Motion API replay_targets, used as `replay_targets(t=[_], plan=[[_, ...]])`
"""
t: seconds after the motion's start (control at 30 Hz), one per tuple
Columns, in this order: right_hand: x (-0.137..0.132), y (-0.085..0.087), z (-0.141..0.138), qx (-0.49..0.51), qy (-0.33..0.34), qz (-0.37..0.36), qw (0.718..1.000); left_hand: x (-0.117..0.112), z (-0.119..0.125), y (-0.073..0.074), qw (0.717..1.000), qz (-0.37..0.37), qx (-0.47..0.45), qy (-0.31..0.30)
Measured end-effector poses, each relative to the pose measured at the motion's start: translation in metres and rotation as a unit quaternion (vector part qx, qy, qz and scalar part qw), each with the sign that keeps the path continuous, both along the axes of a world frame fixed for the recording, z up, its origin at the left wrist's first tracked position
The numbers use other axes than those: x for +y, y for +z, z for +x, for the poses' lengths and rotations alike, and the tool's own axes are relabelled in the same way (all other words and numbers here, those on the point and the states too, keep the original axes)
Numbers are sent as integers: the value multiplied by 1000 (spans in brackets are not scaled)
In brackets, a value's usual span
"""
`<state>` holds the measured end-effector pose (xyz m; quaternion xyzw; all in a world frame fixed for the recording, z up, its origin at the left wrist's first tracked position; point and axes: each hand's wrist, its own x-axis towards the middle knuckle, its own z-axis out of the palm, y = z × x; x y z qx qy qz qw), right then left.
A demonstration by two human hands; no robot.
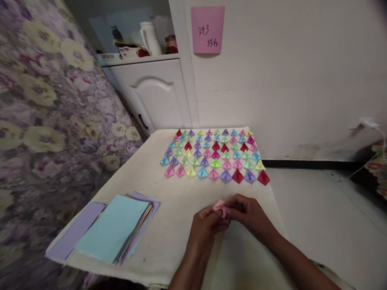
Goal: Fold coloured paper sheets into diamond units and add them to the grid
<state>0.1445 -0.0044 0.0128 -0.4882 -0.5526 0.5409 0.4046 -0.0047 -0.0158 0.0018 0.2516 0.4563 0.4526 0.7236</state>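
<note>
A small piece of folded pink paper (pixel 220 204) is held between both hands above the front part of the table. My left hand (pixel 208 219) pinches its lower left side with thumb and fingers. From the right, my right hand (pixel 244 208) grips the paper's other edge, its fingers curled. Parts of the paper are covered by the fingertips. Beyond the hands, several rows of small folded paper pieces (pixel 213 174) in pink, red, purple, blue, green and yellow stand on the table.
A stack of coloured paper sheets (pixel 116 227), light blue on top, lies at the table's left beside a purple sheet (pixel 77 229). The cream-covered table (pixel 142 173) meets a wall bearing a pink note (pixel 207 30). A floral curtain (pixel 60 121) hangs at left, near a white cabinet (pixel 157 96).
</note>
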Motion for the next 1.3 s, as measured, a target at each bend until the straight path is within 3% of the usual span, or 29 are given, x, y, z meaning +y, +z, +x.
replay_targets(t=[0.33, 0.5, 0.63, 0.83, 1.03, 1.3], plan=[[-2, -5, -8, -53, -56, 23, 997, 0, 2, -6, 1000, 1, 9, -12], [-1, -12, -12, -14, -82, 0, 997, 0, 3, -8, 999, 13, 36, -9], [-1, -14, -11, 28, -63, -18, 997, 0, 3, -8, 999, 16, 32, -8], [-1, -6, -8, -71, -54, 89, 992, -1, 3, -8, 1000, 14, 4, -4], [-4, -4, -7, -96, -15, 149, 984, -2, 0, -3, 1000, 10, -7, -15], [-11, -17, -5, -153, 29, 305, 939, -2, -4, 0, 999, -1, -31, -14]])
